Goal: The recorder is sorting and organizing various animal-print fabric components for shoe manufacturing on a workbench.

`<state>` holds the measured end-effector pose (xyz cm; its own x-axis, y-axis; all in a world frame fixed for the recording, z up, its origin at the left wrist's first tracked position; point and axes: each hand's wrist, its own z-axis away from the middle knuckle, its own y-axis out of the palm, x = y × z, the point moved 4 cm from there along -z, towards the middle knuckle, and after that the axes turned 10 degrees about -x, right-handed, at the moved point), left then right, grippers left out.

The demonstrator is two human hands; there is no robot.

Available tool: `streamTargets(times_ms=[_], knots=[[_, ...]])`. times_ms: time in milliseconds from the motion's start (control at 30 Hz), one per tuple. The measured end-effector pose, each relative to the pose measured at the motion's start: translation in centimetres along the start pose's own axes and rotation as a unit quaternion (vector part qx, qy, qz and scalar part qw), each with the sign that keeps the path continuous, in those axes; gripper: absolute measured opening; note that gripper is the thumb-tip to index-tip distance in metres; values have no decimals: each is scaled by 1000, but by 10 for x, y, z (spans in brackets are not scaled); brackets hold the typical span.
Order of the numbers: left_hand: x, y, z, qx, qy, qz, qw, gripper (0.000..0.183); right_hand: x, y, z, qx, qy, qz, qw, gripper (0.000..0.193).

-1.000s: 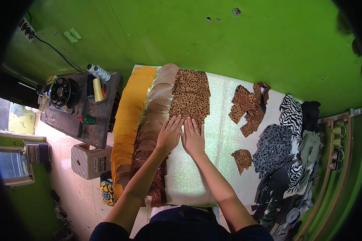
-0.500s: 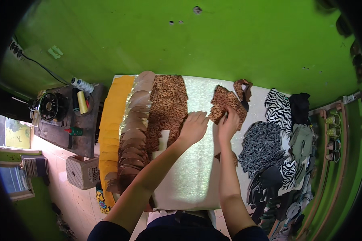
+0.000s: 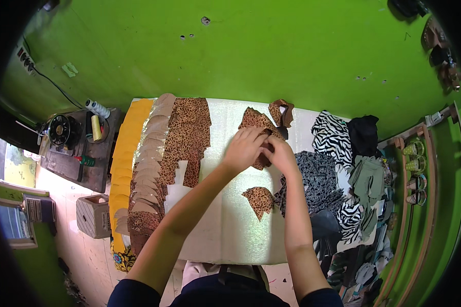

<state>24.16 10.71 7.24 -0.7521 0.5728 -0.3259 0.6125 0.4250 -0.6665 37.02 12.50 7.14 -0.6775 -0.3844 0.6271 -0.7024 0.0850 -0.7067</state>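
Observation:
My two hands meet over a small pile of brown leopard-print fabric pieces (image 3: 255,118) near the far middle of the table. With its fingers stretched forward, my left hand (image 3: 245,149) lies over the pile's left part. My right hand (image 3: 280,153) is closed at the pile's right edge, thumb and fingers pinching a piece there; the fingertips are partly hidden. A separate leopard-print piece (image 3: 259,201) with a pointed lower end lies nearer to me. Just beyond the pile is a curved leopard-print cutout (image 3: 281,112).
Left on the table are a long leopard-print row (image 3: 188,117), overlapping tan rounded pieces (image 3: 153,138) and yellow pieces (image 3: 125,153). Grey patterned pieces (image 3: 315,176) and zebra-print fabric (image 3: 333,135) lie right. A dark side table (image 3: 66,166) holds thread cones (image 3: 97,108). A wooden shoe rack (image 3: 433,174) stands right.
My left hand has moved from the bare tabletop onto the leopard-print pile, beside my right hand. The view has shifted, and the nearer leopard-print piece now shows clear of my right arm.

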Motion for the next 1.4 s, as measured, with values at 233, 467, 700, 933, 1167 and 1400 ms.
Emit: streamTargets(times_ms=[233,467,700,933,1167,1400], knots=[[-10,-61,24,121,-93,54,987,17,33,-9,27,150,14,-116,982,17],[-15,-97,108,234,-364,142,890,22,47,26,96,304,91,-211,925,26],[-20,-82,180,190,-330,44,924,20,41,47,148,249,53,-125,959,24],[-72,-38,185,233,-246,-28,940,28,-8,27,168,-24,-37,139,989,22],[-116,13,189,265,-120,-101,951,42,-17,32,172,-20,-88,199,976,17],[-111,19,178,254,-92,-143,952,42,-9,39,167,3,-120,308,944,8]])
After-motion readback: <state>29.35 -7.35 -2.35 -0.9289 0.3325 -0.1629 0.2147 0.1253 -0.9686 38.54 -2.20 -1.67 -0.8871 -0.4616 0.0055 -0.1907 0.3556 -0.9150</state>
